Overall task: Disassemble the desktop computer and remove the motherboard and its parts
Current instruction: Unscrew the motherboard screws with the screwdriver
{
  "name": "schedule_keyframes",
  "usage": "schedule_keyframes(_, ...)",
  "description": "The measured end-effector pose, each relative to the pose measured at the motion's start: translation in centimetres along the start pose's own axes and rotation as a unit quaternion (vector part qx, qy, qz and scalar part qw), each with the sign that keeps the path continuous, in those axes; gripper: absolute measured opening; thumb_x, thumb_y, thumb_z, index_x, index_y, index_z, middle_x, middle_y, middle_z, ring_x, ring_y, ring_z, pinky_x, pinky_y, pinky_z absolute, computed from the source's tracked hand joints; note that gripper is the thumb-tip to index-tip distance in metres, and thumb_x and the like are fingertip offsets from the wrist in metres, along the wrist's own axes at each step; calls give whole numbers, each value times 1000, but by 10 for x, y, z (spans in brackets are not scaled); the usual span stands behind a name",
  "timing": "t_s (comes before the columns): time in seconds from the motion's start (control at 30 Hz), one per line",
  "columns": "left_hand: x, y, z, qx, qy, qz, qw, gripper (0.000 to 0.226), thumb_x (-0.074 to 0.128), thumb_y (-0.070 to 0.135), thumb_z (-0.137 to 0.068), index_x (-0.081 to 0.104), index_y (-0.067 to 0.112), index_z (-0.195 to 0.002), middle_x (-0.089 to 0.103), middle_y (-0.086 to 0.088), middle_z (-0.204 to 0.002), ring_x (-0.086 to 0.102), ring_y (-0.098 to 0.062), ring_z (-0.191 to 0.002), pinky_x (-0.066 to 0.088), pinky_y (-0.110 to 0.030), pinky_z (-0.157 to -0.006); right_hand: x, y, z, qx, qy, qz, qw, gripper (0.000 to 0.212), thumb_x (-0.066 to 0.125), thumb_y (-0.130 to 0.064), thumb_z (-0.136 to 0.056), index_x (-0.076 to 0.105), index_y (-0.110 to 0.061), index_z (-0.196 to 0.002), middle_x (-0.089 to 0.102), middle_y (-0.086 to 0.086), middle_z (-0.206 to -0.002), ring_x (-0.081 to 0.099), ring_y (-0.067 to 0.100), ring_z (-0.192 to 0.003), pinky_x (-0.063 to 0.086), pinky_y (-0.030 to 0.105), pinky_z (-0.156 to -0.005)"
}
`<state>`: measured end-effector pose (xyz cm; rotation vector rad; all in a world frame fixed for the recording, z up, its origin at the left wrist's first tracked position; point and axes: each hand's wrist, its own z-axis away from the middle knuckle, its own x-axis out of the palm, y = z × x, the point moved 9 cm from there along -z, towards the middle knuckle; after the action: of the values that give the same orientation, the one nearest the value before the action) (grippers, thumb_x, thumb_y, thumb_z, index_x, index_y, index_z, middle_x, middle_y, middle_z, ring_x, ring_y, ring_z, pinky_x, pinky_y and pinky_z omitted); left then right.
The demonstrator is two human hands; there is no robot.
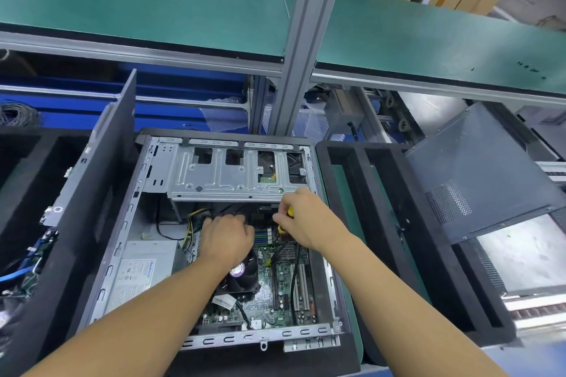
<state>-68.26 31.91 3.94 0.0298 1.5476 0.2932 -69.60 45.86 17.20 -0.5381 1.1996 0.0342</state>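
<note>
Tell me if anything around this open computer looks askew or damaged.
No damage shows. One oddity: the grey side panel on the right lies tilted over the black foam tray, not flat. The right hand holds a yellow screwdriver.

The fingers of the left hand curl down behind the knuckles, so what they touch is hidden, and it cannot be told whether they grip anything. In the right hand only two small yellow parts of a tool show; its tip is hidden. The left wrist covers part of the cooler fan below the fingers. The drive cage above the fingers hides the upper part of the motherboard. Left of the fingers, the print on the power supply label is too small to read. Far right of the fingers, a grey panel is cut by the edge.
</note>
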Motion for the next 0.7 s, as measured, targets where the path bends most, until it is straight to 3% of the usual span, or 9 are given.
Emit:
schedule_keyframes(0.1,-1,0,1,3,0,2,1000,32,35,36,-87,63,22,-82,69,-4,-87,63,-27,-83,34,-38,-76,0,-1,0,-5,10,10,1000,12,56,-23,-100,60,-14,-107,49,4,-108,56,27,-100,46,35,-86)
schedule_keyframes(0.23,-1,0,1,2,-3,3,1000,31,35,36,-86,62,22,-81,69,-3,-87,63,-27,-83,34,-38,-76,0,-4,-2,-23,-5,33,999,35,53,-5,-95,52,-12,-129,52,7,-125,52,27,-114,46,37,-94)
schedule_keyframes(0.33,0,0,1,-1,-6,8,1000,28,35,36,-87,59,23,-79,69,-3,-86,63,-26,-82,35,-38,-77,4,-2,-1,-13,-29,69,997,30,53,-11,-95,55,-7,-125,49,12,-126,51,29,-111,44,32,-90)
schedule_keyframes(0.5,-2,-1,2,0,-1,21,1000,23,36,34,-88,52,24,-75,68,-3,-85,61,-26,-81,35,-37,-78,3,-1,2,-6,-30,102,994,25,47,-17,-101,57,-9,-123,50,12,-124,54,31,-109,48,37,-89)
schedule_keyframes(0.6,-3,0,2,-1,2,13,1000,26,37,35,-89,59,23,-79,68,-3,-86,62,-26,-82,36,-38,-80,5,0,1,-9,-40,71,997,32,48,-7,-99,59,-17,-127,47,7,-124,56,29,-106,48,36,-89)
schedule_keyframes(0.7,-3,0,2,0,2,14,1000,26,36,35,-88,57,23,-78,68,-3,-85,62,-26,-82,37,-38,-80,8,-1,1,-9,-37,43,998,19,54,-18,-98,63,-15,-114,45,6,-118,58,27,-98,44,29,-85)
